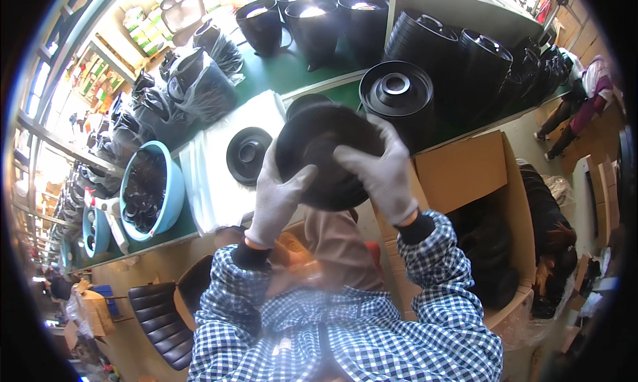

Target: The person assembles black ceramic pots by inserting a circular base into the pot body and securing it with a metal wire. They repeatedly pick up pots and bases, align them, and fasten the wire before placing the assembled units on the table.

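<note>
Both my hands, in pale grey gloves, hold a round black pot-like vessel [318, 132] in front of my chest. It is blurred by motion, so its exact kind is hard to make out. My left hand [278, 199] grips its left lower rim, thumb on the near face. On the right side, my right hand [384, 172] clasps the edge with its thumb across the face; its other fingers are partly hidden behind. Just left of the vessel, a black lid with a raised centre [240, 164] lies on a stack of white plastic sheets [207, 186]. Beyond stands a lidded black pot [413, 93].
A green bench [292, 69] bears black pots [312, 43], stacked lids [422, 36] and plastic-wrapped pots [203, 86]. Left, a blue basin [178, 192] holds small black parts. An open cardboard box [458, 172] stands at my right. A chair [163, 319] is lower left; people [588, 93] are far right.
</note>
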Available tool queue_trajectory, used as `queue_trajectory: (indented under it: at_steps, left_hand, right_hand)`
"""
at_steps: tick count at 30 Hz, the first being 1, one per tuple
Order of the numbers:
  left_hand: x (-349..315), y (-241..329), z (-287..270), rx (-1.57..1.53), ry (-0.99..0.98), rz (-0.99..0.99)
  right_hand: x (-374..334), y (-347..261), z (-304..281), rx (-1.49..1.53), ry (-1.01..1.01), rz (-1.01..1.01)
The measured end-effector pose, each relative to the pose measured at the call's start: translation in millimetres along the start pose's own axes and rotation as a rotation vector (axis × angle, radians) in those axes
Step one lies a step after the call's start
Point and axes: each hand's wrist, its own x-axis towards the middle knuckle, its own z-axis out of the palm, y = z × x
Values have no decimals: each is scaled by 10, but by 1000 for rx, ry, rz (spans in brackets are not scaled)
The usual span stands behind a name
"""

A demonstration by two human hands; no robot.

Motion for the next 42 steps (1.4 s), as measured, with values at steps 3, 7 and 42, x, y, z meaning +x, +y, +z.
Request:
queue_trajectory:
  at_steps: [3, 7, 42]
  left_hand:
    - [-22, -97, -157, -216, -22, -30]
    - [-258, -300, -590, -39, 57, 12]
    - [-513, -247, -3591, 1229, 582, 350]
  right_hand:
    - [638, -232, -322, -49, 43, -218]
    - [1614, -234, -906, -1043, 115, -207]
    - [1311, 1302, 766, -1720, -1055, -299]
